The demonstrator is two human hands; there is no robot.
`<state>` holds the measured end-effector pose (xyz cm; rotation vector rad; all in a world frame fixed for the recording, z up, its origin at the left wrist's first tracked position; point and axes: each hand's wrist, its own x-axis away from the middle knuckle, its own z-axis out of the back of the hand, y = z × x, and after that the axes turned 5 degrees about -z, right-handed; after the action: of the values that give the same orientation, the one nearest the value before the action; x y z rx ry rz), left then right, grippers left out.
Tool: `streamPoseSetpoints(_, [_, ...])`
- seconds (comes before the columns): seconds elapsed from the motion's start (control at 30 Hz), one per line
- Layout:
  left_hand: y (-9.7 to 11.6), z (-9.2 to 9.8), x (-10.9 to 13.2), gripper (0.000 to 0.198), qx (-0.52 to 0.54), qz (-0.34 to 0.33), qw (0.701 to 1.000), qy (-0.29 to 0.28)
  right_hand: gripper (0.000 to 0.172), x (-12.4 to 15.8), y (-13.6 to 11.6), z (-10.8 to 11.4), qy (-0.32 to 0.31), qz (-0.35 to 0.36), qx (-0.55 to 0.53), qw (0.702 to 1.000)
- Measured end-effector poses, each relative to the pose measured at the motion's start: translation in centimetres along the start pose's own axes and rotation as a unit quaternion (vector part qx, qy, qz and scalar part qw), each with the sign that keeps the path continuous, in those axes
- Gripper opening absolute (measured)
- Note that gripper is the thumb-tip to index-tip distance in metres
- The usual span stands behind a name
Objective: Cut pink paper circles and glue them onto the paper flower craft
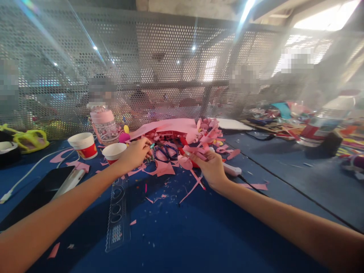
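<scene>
Both my arms reach forward over a blue table (182, 227). My left hand (136, 152) is closed, pinching a small thin thing with a teal tip that I cannot name, at the near edge of a heap of pink paper scraps (182, 132). My right hand (209, 165) is closed on a pink paper piece (185, 162), with a thin stick-like thing poking out beside it. Blue-handled scissors (166, 151) lie on the scraps between the two hands. A white glue gun (231, 169) lies just right of my right hand.
Two red-and-white paper cups (83, 145) (114, 152) and a pink bottle (104, 123) stand at the left. A clear stencil ruler (117, 212), a phone (40, 193) and a white cable (25, 174) lie near-left. A perforated metal screen (159, 64) closes the back. Craft clutter (298, 121) fills the far right.
</scene>
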<state>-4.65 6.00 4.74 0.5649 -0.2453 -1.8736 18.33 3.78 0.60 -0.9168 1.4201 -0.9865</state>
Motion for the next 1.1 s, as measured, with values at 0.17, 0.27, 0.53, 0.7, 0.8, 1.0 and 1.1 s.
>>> streamPoseSetpoints(0.17, [-0.1,-0.7,0.3,0.024,-0.103,-0.059,0.993,0.007,0.023,-0.1,-0.1,-0.1,0.007,-0.002,-0.009,1.0])
streamPoseSetpoints(0.27, [-0.5,-1.7,0.6,0.041,-0.118,-0.061,0.991,-0.018,0.021,-0.1,-0.3,-0.1,-0.003,-0.001,-0.018,1.0])
streamPoseSetpoints(0.53, [-1.1,-1.9,0.4,0.072,-0.008,-0.043,0.996,-0.077,0.018,0.1,-0.3,-0.2,0.008,-0.007,0.01,1.0])
streamPoseSetpoints(0.7, [-2.4,-2.7,0.0,0.064,-0.023,-0.098,0.994,-0.036,0.017,0.1,-0.3,-0.2,0.003,0.005,0.007,1.0])
streamPoseSetpoints(0.8, [-2.9,-3.1,-0.3,0.059,-0.039,-0.08,0.996,-0.014,0.017,-0.1,-0.2,0.0,-0.004,0.007,0.002,1.0])
streamPoseSetpoints(1.0, [-2.6,-3.1,-0.4,0.057,-0.039,-0.085,0.996,-0.008,0.019,-0.1,-0.1,0.0,-0.008,0.006,-0.001,1.0])
streamPoseSetpoints(1.1, [-2.4,-2.8,-0.4,0.055,-0.032,-0.083,0.996,-0.008,0.017,0.0,-0.3,0.0,-0.004,0.01,0.007,1.0])
